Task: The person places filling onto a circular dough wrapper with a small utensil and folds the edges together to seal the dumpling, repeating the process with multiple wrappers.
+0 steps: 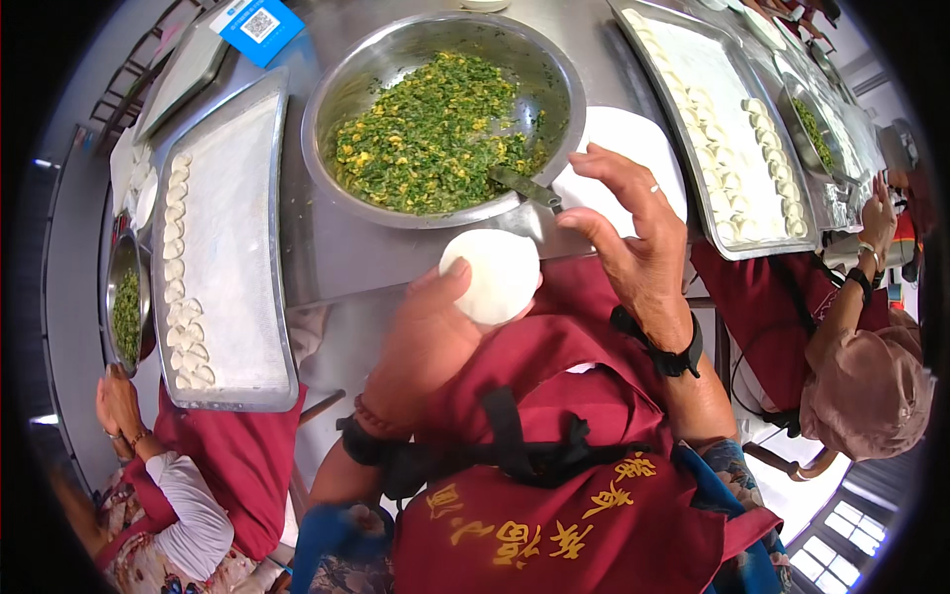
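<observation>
On my left hand (pixel 430 345) lies a round, pale dumpling wrapper (pixel 492 276), its near side resting over my fingers and my thumb on its left edge. My right hand (pixel 631 215) is raised to the right of it, thumb and fingers apart, with nothing between them. Just left of its fingertips is the handle of a metal utensil (pixel 528 187), which leans on the rim of a steel bowl (pixel 321 174). Chopped greens with yellow bits (pixel 438 134) fill much of the bowl. A white round item (pixel 620 163), perhaps a plate or stacked wrappers, lies partly behind my right hand.
Metal trays with rows of dumplings stand at left (pixel 230 223) and right (pixel 712 89). Co-workers in red aprons sit on both sides, near smaller bowls of filling (pixel 128 312). A blue card (pixel 261 30) with a printed code lies at the upper left.
</observation>
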The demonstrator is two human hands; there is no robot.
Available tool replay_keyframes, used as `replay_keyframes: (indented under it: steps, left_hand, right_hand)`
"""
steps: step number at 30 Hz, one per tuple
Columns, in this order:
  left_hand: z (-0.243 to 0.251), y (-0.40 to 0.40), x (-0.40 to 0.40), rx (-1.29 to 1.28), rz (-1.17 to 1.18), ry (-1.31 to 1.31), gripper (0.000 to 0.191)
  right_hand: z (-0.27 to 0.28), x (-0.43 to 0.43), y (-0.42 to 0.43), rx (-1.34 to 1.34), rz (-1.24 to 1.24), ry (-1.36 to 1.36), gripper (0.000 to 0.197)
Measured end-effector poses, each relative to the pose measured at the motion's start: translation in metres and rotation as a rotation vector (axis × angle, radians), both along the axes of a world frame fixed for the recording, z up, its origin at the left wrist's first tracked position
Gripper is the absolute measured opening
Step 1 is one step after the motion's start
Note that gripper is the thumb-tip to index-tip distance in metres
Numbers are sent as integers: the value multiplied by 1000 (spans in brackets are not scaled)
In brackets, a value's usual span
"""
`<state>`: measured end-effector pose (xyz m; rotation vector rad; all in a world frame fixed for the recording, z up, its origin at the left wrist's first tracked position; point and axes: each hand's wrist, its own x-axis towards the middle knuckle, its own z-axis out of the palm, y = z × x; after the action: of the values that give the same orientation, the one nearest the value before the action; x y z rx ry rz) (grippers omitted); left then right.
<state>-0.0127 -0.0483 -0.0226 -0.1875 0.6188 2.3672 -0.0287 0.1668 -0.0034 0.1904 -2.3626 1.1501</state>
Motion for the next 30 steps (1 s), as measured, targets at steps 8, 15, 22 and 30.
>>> replay_keyframes:
  steps: [8, 15, 22, 30]
  left_hand:
    - [8, -24, 3, -151, 114, -2, 47]
    - [10, -41, 1, -95, 208, -17, 38]
    - [9, -55, 1, -66, 277, -30, 42]
    - [17, -65, -2, 58, 310, -10, 51]
  right_hand:
    - [2, -33, -18, 461, 212, 214, 28]
    - [17, -38, -2, 394, 301, -79, 37]
    - [24, -49, 7, 356, 280, -89, 27]
    - [32, -82, -5, 279, -74, -232, 37]
